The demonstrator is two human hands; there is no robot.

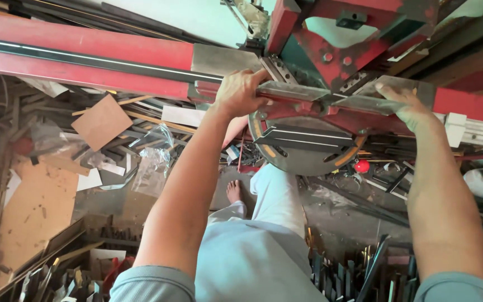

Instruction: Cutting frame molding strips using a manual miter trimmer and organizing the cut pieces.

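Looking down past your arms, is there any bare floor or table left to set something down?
Little. One bare concrete patch lies right of the pale trouser leg, below the round saw table. The brown board at left is mostly bare. Crowded: offcuts and plastic bags under the red rail, and upright metal strips along the bottom. Both hands, left and right, occupy the fence.

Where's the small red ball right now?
In the head view, the small red ball sits right of centre, just below the round grey metal saw table, under the right hand.
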